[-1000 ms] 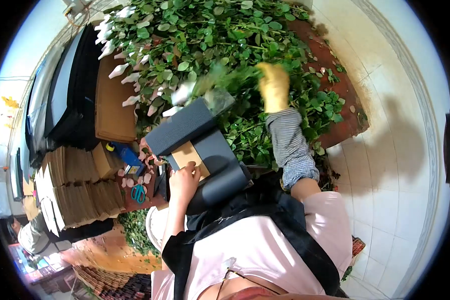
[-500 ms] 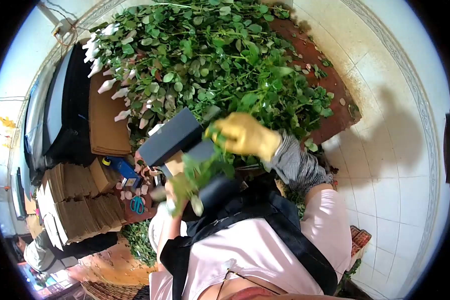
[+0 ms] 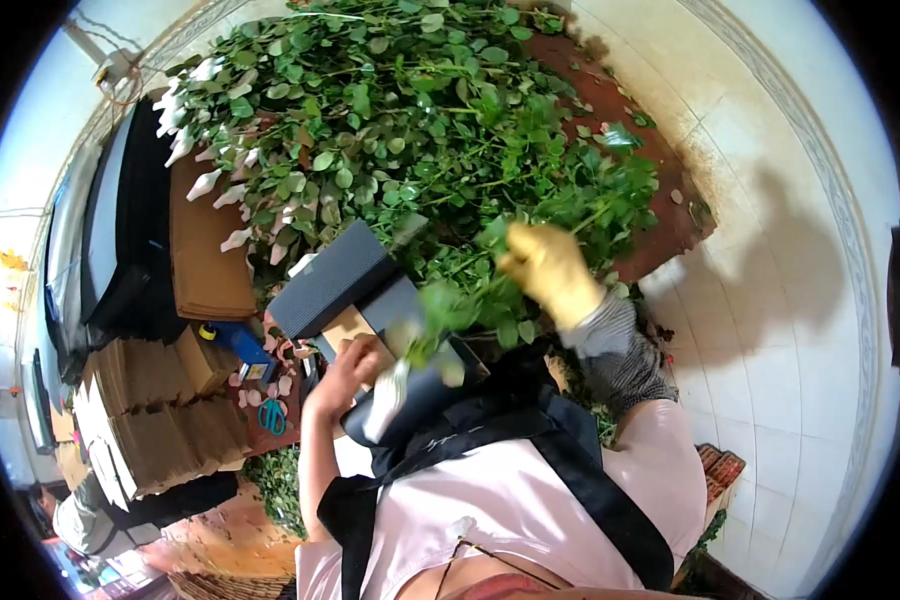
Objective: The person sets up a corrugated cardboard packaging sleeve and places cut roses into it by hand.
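My right hand (image 3: 555,275), in a yellow glove, is closed around the leafy stem of a rose. The rose's white bud end (image 3: 388,400) hangs low to the left, over a dark rounded surface by my apron, and its leaves (image 3: 445,310) are blurred. My bare left hand (image 3: 350,375) has its fingers curled beside a tan cardboard piece (image 3: 347,326) on a dark grey ribbed stand (image 3: 335,278); what is in those fingers, if anything, is hidden. Behind the stand lies a big pile of leafy rose stems (image 3: 400,130), with pale wrapped buds (image 3: 205,184) at its left.
Stacks of folded cardboard (image 3: 160,430) stand at the left, near teal scissors (image 3: 272,415) and a blue box (image 3: 245,345). Flat brown cardboard (image 3: 210,250) leans behind them. A tiled wall (image 3: 770,400) bounds the right side. Another person (image 3: 85,520) is at the lower left.
My gloved right hand has moved right and slightly down, away from the stand. The rose has swung right and its white bud now shows. My left hand has risen slightly beside the cardboard.
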Motion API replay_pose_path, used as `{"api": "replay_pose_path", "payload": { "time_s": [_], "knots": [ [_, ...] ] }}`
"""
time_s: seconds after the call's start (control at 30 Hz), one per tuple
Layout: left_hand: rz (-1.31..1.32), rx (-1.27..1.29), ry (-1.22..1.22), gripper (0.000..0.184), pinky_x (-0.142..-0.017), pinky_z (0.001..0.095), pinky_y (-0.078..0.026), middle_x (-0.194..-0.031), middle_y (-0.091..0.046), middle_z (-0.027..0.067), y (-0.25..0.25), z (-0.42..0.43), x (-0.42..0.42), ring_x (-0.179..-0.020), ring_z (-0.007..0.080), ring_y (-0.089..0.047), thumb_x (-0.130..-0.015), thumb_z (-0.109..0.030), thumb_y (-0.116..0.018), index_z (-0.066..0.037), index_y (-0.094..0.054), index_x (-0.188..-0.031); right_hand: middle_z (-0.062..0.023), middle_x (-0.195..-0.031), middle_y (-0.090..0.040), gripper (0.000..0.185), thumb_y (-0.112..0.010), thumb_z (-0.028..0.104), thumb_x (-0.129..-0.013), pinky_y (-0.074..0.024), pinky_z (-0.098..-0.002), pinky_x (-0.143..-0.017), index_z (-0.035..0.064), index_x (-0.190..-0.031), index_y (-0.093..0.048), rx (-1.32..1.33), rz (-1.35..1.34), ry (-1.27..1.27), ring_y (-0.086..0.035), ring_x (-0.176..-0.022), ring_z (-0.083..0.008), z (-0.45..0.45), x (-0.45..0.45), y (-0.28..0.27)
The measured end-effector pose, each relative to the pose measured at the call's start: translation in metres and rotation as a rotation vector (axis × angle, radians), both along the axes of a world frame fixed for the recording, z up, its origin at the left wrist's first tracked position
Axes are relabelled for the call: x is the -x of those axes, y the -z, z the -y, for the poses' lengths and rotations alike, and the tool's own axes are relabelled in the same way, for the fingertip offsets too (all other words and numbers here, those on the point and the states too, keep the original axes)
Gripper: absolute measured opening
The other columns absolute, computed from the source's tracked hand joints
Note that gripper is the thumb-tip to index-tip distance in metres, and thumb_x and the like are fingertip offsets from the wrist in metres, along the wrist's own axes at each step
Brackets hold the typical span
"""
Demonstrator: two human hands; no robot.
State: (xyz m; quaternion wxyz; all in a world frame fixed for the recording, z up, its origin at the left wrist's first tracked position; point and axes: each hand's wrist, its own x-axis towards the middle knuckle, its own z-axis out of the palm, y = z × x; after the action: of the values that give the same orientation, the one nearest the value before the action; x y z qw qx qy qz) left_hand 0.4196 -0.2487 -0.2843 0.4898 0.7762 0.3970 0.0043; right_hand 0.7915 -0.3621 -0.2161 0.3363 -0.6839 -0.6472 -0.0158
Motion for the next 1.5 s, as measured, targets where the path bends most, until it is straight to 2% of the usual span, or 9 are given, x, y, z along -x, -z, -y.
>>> {"api": "replay_pose_path", "payload": {
  "time_s": [0.1, 0.2, 0.33, 0.47, 0.7, 0.9, 1.07, 1.2, 1.5],
  "knots": [
    [0.216, 0.465, -0.013, 0.068, -0.093, 0.0356, -0.048, -0.117, -0.056, 0.0122, -0.003, -0.023, 0.018, -0.108, 0.0214, -0.056, -0.105, -0.056, -0.036, 0.0, -0.043, -0.144, 0.0011, -0.055, -0.044, 0.026, -0.075, 0.018, -0.083, -0.0468, -0.0314, -0.046, 0.0127, -0.084, -0.049, 0.06, 0.169, -0.024, -0.047, -0.047, -0.0138, 0.004, 0.057, 0.049],
    [0.117, 0.334, -0.084, 0.059, -0.094, 0.034, -0.047, -0.124, -0.057, 0.0109, -0.007, -0.011, 0.019, -0.11, 0.0216, -0.056, -0.105, -0.048, -0.046, 0.0, -0.051, -0.138, -0.0068, -0.064, -0.061, 0.022, -0.07, 0.023, -0.086, -0.0514, -0.0394, -0.056, 0.0068, -0.084, -0.056, 0.291, -0.017, -0.011, -0.061, -0.057, -0.0285, -0.005, 0.064, 0.149],
    [0.167, -0.105, -0.042, 0.043, -0.097, 0.0325, -0.045, -0.12, -0.061, 0.0119, 0.018, 0.019, 0.021, -0.113, 0.0227, -0.059, -0.092, -0.022, -0.072, -0.002, -0.059, -0.128, -0.0189, -0.113, -0.069, 0.046, -0.056, 0.045, -0.094, -0.0535, -0.0458, -0.088, 0.0088, -0.121, -0.064, 0.982, -0.019, -0.447, -0.066, -0.099, -0.0362, -0.048, 0.021, 0.071],
    [0.34, 0.145, -0.3, 0.048, -0.093, 0.0324, -0.048, -0.117, -0.064, 0.0106, 0.039, 0.022, 0.024, -0.107, 0.0178, -0.061, -0.089, -0.019, -0.077, -0.001, -0.057, -0.128, -0.0107, -0.112, -0.069, 0.048, -0.061, 0.034, -0.097, -0.0557, -0.0393, -0.082, 0.0141, -0.14, -0.05, 0.324, 0.03, -0.097, -0.067, -0.094, -0.0227, -0.093, 0.0, 0.021],
    [0.189, 0.078, -0.259, 0.041, -0.081, 0.0283, -0.05, -0.092, -0.069, 0.0064, 0.024, 0.012, 0.016, -0.088, 0.0113, -0.061, -0.087, -0.022, -0.08, 0.003, -0.061, -0.114, -0.0108, -0.101, -0.073, 0.016, -0.063, 0.022, -0.092, -0.0539, -0.042, -0.089, 0.0142, -0.102, -0.072, 0.36, 0.118, -0.004, -0.069, -0.097, -0.0272, -0.193, -0.014, 0.086],
    [0.278, -0.096, -0.169, 0.033, -0.091, 0.034, -0.049, -0.112, -0.067, 0.0121, 0.037, 0.019, 0.021, -0.104, 0.0232, -0.064, -0.085, -0.017, -0.078, 0.002, -0.067, -0.11, -0.0015, -0.058, -0.051, 0.004, -0.065, 0.015, -0.09, -0.048, -0.0378, -0.056, 0.0138, -0.088, -0.066, -0.279, 0.241, -0.228, -0.049, -0.05, -0.0175, -0.166, 0.051, 0.029],
    [0.197, -0.117, -0.076, 0.033, -0.087, 0.0331, -0.049, -0.106, -0.062, 0.011, 0.025, 0.021, 0.025, -0.098, 0.0229, -0.062, -0.084, -0.019, -0.079, 0.0, -0.071, -0.109, -0.0105, -0.1, -0.073, 0.031, -0.054, 0.034, -0.095, -0.0546, -0.0417, -0.087, 0.0088, -0.1, -0.07, 0.885, 0.319, 0.029, -0.069, -0.098, -0.0299, -0.174, 0.037, 0.089],
    [0.158, -0.113, -0.081, 0.035, -0.075, 0.0298, -0.049, -0.104, -0.059, 0.0103, 0.02, 0.018, 0.015, -0.085, 0.0185, -0.06, -0.082, -0.022, -0.08, 0.0, -0.072, -0.108, -0.0118, -0.1, -0.073, 0.023, -0.066, 0.018, -0.088, -0.0552, -0.0381, -0.083, 0.0091, -0.109, -0.068, 0.28, 0.304, 0.293, -0.07, -0.097, -0.0268, -0.194, 0.001, 0.085],
    [0.214, -0.001, -0.27, 0.043, -0.066, 0.0244, -0.046, -0.082, -0.056, 0.0002, 0.017, 0.026, 0.011, -0.072, 0.0085, -0.05, -0.078, -0.011, -0.082, 0.001, -0.061, -0.114, -0.0082, -0.156, -0.039, 0.059, -0.056, 0.01, -0.096, -0.0373, -0.0435, -0.113, 0.0139, -0.152, -0.036, 0.767, 0.537, 0.021, -0.041, -0.141, -0.0254, -0.216, -0.011, 0.11]
  ]
}}
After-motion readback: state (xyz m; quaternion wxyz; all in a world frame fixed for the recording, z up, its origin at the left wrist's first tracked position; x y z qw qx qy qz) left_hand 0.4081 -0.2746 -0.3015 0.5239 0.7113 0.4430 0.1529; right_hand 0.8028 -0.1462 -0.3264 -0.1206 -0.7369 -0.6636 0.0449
